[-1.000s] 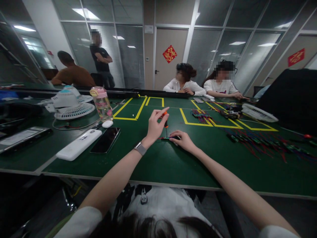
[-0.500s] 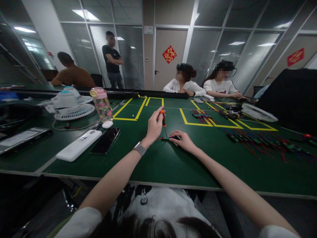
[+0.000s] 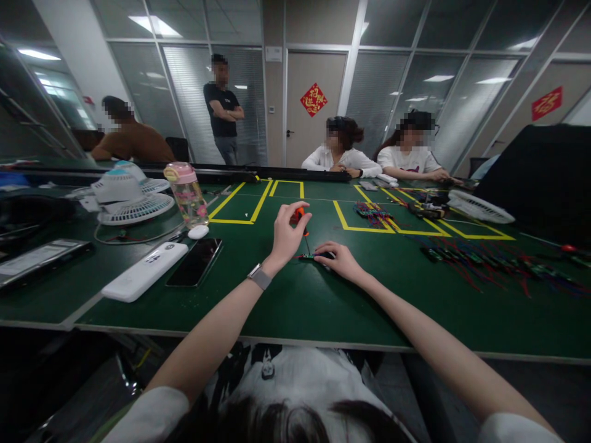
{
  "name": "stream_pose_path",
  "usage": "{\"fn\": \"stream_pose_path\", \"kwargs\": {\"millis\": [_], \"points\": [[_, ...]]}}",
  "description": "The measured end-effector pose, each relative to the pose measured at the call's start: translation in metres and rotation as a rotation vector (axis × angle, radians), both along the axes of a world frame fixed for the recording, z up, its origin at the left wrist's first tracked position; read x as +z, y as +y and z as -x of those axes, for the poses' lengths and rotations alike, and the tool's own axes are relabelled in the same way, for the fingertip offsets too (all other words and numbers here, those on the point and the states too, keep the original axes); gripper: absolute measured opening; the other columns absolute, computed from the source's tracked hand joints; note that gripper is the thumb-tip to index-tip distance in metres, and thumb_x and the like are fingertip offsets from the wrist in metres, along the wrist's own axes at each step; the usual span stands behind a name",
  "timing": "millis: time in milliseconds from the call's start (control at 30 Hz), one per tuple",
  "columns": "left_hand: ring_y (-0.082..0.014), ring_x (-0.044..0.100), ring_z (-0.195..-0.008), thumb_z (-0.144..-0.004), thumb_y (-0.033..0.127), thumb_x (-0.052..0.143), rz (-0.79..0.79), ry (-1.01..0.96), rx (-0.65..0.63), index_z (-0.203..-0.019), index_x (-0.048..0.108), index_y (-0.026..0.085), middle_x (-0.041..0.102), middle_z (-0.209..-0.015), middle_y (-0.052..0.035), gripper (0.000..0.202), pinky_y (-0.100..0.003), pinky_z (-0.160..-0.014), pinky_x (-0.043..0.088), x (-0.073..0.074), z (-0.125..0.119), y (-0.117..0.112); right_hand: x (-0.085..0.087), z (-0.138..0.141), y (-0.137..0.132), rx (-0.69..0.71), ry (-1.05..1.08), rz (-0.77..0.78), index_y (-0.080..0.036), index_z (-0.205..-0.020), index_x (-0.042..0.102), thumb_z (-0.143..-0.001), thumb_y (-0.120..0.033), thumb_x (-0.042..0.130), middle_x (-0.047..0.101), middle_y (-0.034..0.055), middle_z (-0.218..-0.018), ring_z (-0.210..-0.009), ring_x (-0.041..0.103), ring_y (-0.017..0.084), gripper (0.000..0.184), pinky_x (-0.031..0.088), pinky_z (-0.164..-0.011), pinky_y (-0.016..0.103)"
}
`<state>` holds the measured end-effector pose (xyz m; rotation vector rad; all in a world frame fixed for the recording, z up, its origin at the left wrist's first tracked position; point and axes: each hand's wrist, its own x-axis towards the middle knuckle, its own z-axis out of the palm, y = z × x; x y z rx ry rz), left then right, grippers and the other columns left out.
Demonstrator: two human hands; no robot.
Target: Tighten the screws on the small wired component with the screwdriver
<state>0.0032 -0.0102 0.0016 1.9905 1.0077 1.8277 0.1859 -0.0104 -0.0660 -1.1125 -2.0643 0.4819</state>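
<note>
My left hand (image 3: 288, 231) is closed around the orange and black handle of a screwdriver (image 3: 300, 215). The screwdriver stands nearly upright, its thin shaft pointing down at a small green circuit board (image 3: 306, 256). That board lies on the green table (image 3: 295, 307) with red wire at its left end. My right hand (image 3: 339, 261) grips the board's right end between thumb and fingers, and a dark part shows under the fingers. Whether the tip sits in a screw is too small to tell.
Left stand a white phone (image 3: 145, 271), a black phone (image 3: 196, 261), a pink-lidded bottle (image 3: 187, 197) and a fan (image 3: 133, 206). Wired circuit boards (image 3: 503, 264) lie at right, more boards (image 3: 373, 212) within yellow tape. Two people sit across the table; another stands behind, another sits far left.
My left hand's fingers have shifted from stretched along the screwdriver handle to curled around its top. My right hand stays on the board. The standing person appears further right.
</note>
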Motion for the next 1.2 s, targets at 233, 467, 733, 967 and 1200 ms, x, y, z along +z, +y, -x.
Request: {"fn": "stream_pose_path", "kwargs": {"millis": [233,467,733,967,1200], "points": [[-0.0124,0.061,-0.086,-0.095,0.024,0.039,0.117,-0.071,-0.136,-0.124,0.054,0.024,0.061,-0.106,-0.0059,0.032,-0.027,-0.077,0.050,0.0012,0.0014,0.0030,0.0001,-0.0007,0.0007,0.010,-0.004,-0.004,-0.019,-0.087,0.074,-0.079,-0.026,0.066,0.069,0.0082,-0.097,-0.091,0.063,0.020,0.014,0.047,-0.088,0.035],[-0.0118,0.059,-0.077,-0.085,0.032,0.060,0.015,-0.025,0.001,-0.105,0.065,0.022,0.060,-0.091,-0.0028,0.023,-0.024,-0.072,0.049,0.0023,0.0031,0.0014,-0.0014,-0.0007,0.0011,-0.011,0.000,-0.001,-0.019,-0.086,0.074,-0.078,-0.026,0.067,0.069,0.0079,-0.098,-0.091,0.063,0.021,0.013,0.047,-0.088,0.035],[-0.0123,0.061,-0.085,-0.093,0.028,0.046,0.045,-0.055,-0.150,-0.118,0.060,0.023,0.064,-0.102,-0.0050,0.029,-0.025,-0.075,0.050,0.0001,0.0011,0.0025,-0.0013,0.0002,-0.0005,-0.005,0.002,-0.012,-0.019,-0.087,0.074,-0.079,-0.026,0.066,0.069,0.0082,-0.097,-0.091,0.063,0.020,0.013,0.047,-0.088,0.035],[-0.0136,0.060,-0.093,-0.093,0.026,0.045,0.058,-0.047,-0.129,-0.120,0.059,0.027,0.061,-0.107,-0.0054,0.030,-0.026,-0.079,0.050,-0.0011,0.0006,0.0020,-0.0003,-0.0001,-0.0004,0.002,-0.007,-0.009,-0.019,-0.087,0.073,-0.080,-0.026,0.065,0.068,0.0078,-0.097,-0.091,0.063,0.020,0.013,0.047,-0.088,0.035],[-0.0110,0.060,-0.080,-0.087,0.019,0.055,0.062,-0.044,-0.120,-0.125,0.053,0.027,0.060,-0.100,-0.0034,0.039,-0.025,-0.074,0.052,-0.0015,-0.0001,0.0038,0.0020,0.0009,-0.0023,-0.005,-0.014,-0.012,-0.019,-0.087,0.074,-0.080,-0.026,0.064,0.068,0.0079,-0.096,-0.090,0.063,0.020,0.014,0.047,-0.087,0.035]]}}
